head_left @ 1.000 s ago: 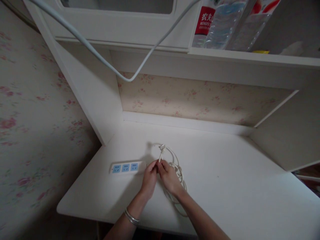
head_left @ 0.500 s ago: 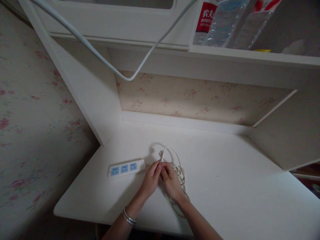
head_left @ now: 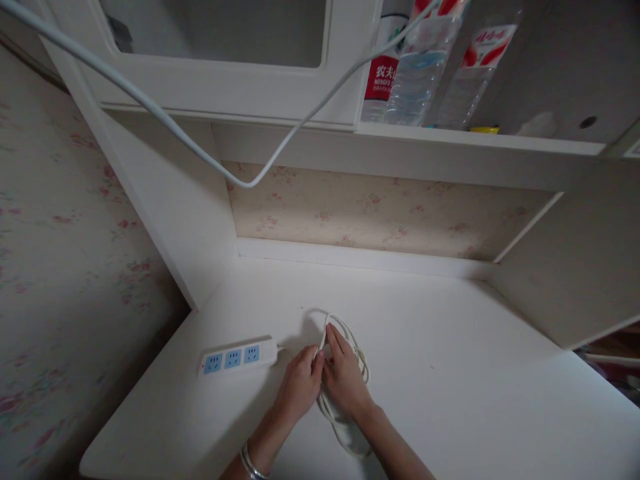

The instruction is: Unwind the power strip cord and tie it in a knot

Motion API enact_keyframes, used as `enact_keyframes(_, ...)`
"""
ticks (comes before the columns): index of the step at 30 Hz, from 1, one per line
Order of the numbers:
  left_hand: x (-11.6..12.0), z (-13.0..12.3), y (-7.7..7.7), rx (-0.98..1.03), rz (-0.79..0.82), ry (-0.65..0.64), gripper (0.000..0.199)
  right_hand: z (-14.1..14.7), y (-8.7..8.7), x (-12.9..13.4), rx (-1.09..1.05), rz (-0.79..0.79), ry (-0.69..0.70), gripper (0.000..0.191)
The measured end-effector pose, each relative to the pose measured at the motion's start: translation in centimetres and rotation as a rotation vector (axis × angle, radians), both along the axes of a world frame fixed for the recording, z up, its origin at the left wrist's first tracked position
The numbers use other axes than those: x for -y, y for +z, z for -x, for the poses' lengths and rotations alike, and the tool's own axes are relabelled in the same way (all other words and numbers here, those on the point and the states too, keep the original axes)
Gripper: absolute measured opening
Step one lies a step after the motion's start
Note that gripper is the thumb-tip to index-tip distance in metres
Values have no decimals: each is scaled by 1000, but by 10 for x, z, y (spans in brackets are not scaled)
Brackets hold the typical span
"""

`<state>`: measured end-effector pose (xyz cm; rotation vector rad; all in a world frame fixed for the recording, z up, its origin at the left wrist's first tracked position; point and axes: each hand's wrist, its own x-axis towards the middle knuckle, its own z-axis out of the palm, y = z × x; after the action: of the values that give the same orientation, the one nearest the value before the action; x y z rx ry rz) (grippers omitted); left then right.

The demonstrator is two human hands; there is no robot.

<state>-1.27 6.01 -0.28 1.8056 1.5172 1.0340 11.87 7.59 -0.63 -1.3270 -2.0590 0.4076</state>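
Note:
A white power strip with three blue socket panels lies on the desk, left of my hands. Its pale cord is gathered in loose loops between and around both hands. My left hand is closed on the cord, thumb towards the right hand. Against it, my right hand also grips the cord, its index finger stretched along the strand. The loops spread out to the right and below the right hand. The plug cannot be seen now; the hands may cover it.
A thick white cable hangs across the upper view in front of the cabinet. Clear plastic bottles stand on the shelf above the desk. A side panel rises at the left, beside flowered wallpaper.
The view has tilted up a little, showing more of the shelf. My right fingers have moved forward along the cord, and the plug that showed above the hands is out of sight.

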Motion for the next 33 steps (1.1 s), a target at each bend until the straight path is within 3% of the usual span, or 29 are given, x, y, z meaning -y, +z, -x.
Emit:
enact_keyframes(4, 3, 2, 2, -21, 40, 19, 32, -5, 16, -6, 191, -25, 38, 60)
enact_keyframes(9, 6, 4, 6, 27, 49, -20, 35, -24, 51, -14, 503, -187, 137, 37)
enact_keyframes(12, 8, 11, 4, -13, 44, -7, 41, -53, 74, -24, 593, -249, 138, 22)
enact_keyframes(15, 10, 22, -3, -120, 19, 58, 46, -96, 87, -38, 680, -221, 33, 25)
enact_keyframes(20, 9, 26, -13, -279, -56, 39, 45, -167, 85, -58, 786, -87, -140, 32)
enact_keyframes(25, 6, 21, -12, -333, -42, -10, 46, -212, 75, -67, 794, 30, -261, 37)
enact_keyframes(30, 7, 20, -9, -366, -48, -72, 44, -229, 65, -66, 630, 253, -359, 37)
enact_keyframes(33, 6, 19, -11, -365, -45, -75, 40, -223, 69, -53, 435, 403, -345, 33)
